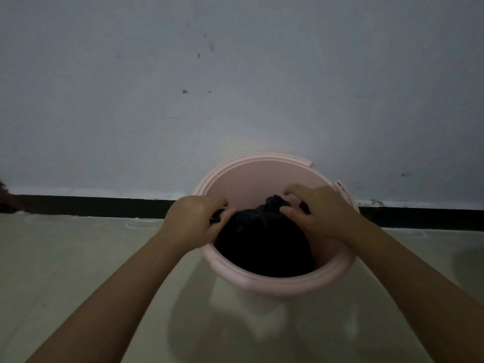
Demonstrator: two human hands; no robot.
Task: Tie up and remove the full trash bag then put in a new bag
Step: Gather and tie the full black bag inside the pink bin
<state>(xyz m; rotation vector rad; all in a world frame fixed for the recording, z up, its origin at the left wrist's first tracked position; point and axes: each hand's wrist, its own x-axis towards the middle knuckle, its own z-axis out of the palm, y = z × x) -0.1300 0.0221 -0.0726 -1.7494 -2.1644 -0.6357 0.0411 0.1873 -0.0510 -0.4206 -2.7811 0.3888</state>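
While the full black plastic trash bag (264, 239) sits down inside the round pale-pink plastic bin (275, 281), both hands are at its gathered top, and the coming pull depends on how they lie about the knot. The left hand (193, 221) grips one tail of black plastic at the left side of the bin's rim, fingers curled round it. The right hand (317, 210) is over the right side of the rim, with its fingers bent down onto the bunched knot (273, 201) and pinching the plastic there; exactly how much it holds is hidden in the dark.

That knot stands near the far middle of the bin's mouth, between the two hands and closer to the right one. Both tails run roughly left to right across the mouth, so I judge that tightening means drawing the hands apart along that line. Lifting the bag out afterwards would go straight up, clear of the rim.

This bin stands on a pale floor (78, 258), close against a grey wall (235, 87) with a dark skirting strip (91, 205). No new bag is in view.
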